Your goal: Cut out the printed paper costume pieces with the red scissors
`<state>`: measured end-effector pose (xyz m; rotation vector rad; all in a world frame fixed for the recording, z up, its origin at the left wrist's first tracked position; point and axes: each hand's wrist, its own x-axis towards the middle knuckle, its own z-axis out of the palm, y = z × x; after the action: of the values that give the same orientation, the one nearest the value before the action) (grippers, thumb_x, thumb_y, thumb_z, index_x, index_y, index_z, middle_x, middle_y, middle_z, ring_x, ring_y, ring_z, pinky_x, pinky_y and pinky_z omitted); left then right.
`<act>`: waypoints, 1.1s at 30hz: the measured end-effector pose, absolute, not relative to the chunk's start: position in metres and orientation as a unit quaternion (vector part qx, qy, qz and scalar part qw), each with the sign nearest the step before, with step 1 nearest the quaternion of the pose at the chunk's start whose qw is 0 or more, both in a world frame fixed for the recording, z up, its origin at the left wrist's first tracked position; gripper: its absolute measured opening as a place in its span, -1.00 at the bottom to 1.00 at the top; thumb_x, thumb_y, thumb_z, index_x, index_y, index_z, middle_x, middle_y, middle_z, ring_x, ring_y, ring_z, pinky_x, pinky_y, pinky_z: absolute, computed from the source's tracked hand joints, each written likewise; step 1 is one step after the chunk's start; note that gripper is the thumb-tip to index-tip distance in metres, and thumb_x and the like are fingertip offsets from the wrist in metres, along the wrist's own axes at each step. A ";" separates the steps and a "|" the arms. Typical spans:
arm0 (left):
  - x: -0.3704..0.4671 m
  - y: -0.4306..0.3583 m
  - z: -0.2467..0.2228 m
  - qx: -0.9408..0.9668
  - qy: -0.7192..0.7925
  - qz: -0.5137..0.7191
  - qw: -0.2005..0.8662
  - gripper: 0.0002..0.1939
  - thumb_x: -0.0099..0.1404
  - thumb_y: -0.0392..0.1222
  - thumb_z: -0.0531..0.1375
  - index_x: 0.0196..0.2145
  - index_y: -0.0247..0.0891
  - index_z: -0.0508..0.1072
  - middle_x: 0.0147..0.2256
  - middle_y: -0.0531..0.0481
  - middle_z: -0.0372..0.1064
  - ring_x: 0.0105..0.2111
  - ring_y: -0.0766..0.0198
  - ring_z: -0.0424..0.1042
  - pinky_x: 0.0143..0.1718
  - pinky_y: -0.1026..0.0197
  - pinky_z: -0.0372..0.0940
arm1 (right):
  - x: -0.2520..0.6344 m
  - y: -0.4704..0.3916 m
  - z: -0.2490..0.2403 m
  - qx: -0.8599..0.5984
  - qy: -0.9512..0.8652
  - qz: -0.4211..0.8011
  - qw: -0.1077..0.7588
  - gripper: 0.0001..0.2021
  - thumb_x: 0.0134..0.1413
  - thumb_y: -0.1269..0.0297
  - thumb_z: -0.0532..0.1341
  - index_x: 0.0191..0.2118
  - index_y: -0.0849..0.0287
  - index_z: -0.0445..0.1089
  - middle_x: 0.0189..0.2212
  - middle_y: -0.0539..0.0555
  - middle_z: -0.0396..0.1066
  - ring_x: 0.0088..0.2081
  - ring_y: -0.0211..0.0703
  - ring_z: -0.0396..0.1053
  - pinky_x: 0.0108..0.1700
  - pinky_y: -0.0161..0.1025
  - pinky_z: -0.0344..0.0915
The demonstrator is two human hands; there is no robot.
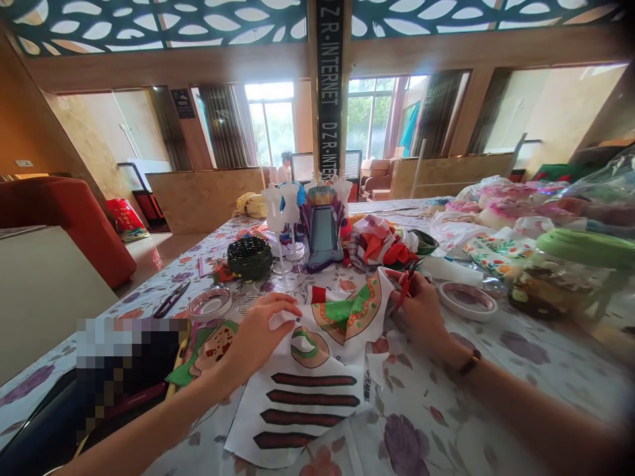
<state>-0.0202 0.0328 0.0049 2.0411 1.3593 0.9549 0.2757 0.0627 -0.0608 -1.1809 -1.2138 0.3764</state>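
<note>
A white fabric sheet lies before me, printed with a green and orange semicircle, a smaller oval shape and several dark red pointed strips. My left hand pinches its left edge between thumb and fingers. In my right hand are red-handled scissors, held at the sheet's raised upper right corner; the blades are hard to make out. Left of the sheet lies a cut green and pink fabric piece, partly behind my left forearm.
Tape rolls lie on both sides. A dark cutter, a black woven basket, white mini mannequins, crumpled red and white cloth and a green-lidded jar surround the work. A person sits far back.
</note>
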 end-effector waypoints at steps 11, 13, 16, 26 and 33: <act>-0.006 0.035 -0.026 0.832 0.443 0.225 0.247 -0.84 0.05 -0.31 0.34 -0.37 -0.12 0.62 -0.24 0.00 0.51 -0.10 0.04 0.38 0.05 0.00 0.17 | 0.255 0.040 -0.050 -0.427 -0.546 0.261 0.672 -0.71 -0.08 0.11 0.35 -0.44 0.09 0.23 -0.46 -0.04 0.36 -0.47 -0.21 0.31 -0.41 -0.23 0.29; -0.002 0.037 -0.025 0.833 0.432 0.230 0.259 -0.91 0.06 -0.36 0.30 -0.50 -0.19 0.58 -0.36 0.02 0.50 -0.22 0.12 0.41 -0.07 0.11 0.21 | 0.249 0.033 -0.047 -0.423 -0.591 0.301 0.618 -0.70 -0.14 0.11 0.40 -0.51 0.11 0.28 -0.56 -0.05 0.33 -0.55 -0.25 0.24 -0.50 -0.26 0.24; 0.005 0.037 -0.020 0.813 0.434 0.267 0.282 -0.88 0.10 -0.34 0.24 -0.56 -0.24 0.49 -0.50 0.05 0.44 -0.39 0.22 0.38 -0.25 0.21 0.21 | 0.243 0.026 -0.043 -0.428 -0.632 0.334 0.553 -0.70 -0.16 0.12 0.42 -0.57 0.13 0.31 -0.64 -0.05 0.30 -0.59 -0.25 0.21 -0.55 -0.27 0.20; 0.019 0.030 -0.004 0.601 0.491 0.472 0.418 -0.71 0.20 0.07 0.17 -0.31 -0.23 0.36 -0.41 0.01 0.46 -0.42 0.23 0.40 -0.38 0.26 0.21 | 0.235 0.026 -0.051 -0.445 -0.641 0.412 0.470 -0.69 -0.01 -0.03 0.31 -0.44 0.11 0.36 -0.55 0.01 0.46 -0.63 -0.21 0.29 -0.66 -0.29 0.15; 0.029 0.010 0.001 0.442 0.495 0.518 0.540 -0.86 0.21 -0.15 0.14 -0.31 -0.26 0.32 -0.44 0.05 0.38 -0.51 0.36 0.35 -0.46 0.32 0.27 | 0.211 0.022 -0.053 -0.392 -0.618 0.464 0.499 -0.70 -0.02 0.00 0.33 -0.29 0.08 0.36 -0.31 0.03 0.48 -0.37 -0.14 0.40 -0.40 -0.24 0.29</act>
<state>0.0290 0.0102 0.0007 1.0518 1.1758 1.2304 0.2112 0.0225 -0.0534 -0.9494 -1.4958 1.1231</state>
